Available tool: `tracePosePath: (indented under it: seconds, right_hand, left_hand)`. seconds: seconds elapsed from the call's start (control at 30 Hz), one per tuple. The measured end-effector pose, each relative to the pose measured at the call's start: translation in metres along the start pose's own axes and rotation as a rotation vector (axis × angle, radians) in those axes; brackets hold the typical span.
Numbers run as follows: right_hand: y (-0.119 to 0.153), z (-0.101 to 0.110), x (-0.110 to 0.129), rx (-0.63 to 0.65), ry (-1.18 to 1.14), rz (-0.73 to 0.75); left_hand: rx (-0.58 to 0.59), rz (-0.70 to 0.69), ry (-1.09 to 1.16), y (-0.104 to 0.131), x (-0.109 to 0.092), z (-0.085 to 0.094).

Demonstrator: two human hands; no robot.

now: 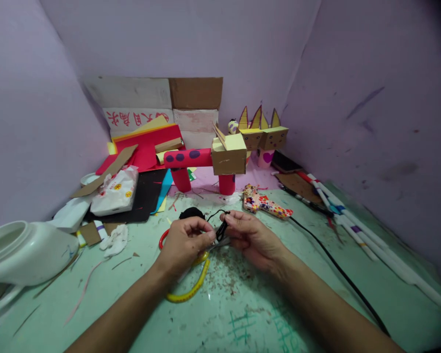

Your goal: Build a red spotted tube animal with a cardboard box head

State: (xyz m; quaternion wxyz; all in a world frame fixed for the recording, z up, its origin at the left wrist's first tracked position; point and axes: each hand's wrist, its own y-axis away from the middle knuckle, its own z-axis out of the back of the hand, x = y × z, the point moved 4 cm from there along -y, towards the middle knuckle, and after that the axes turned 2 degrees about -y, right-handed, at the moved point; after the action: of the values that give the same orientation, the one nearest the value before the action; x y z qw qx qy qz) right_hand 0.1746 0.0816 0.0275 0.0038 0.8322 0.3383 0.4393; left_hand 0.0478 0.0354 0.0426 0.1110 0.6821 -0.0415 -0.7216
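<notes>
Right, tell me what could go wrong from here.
The looped black thread could tangle. The scissors close beneath it might snag a strand. The dark cord near the right forearm might get caught and drag the flowery tool.

Both bare forearms [132, 301] slant forward and inward; the bare left hand [185, 242] and bare right hand [255, 239] are near each other, thumbs [206, 239] pressed toward index fingers [203, 225], other fingers [238, 243] curled.

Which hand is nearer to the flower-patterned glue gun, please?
The right hand: it is just on the near side of the glue gun. The left hand is farther off, to its left.
</notes>
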Motion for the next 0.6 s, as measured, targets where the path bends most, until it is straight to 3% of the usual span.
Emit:
tracePosePath:
  seconds: [0.23,0.6]
  right_hand:
    - [0.0007,-0.0018,-0.0029,-0.002,0.038,0.035]
    - [0.0001,-0.0045,-0.0039,0.060,-0.046,-0.012]
  left_hand:
    - [-0.052,-0.136,-0.133,-0.0009,-0.0024,0.0028]
    - [-0.025,-0.114,-0.141,-0.0037,-0.0006,0.0020]
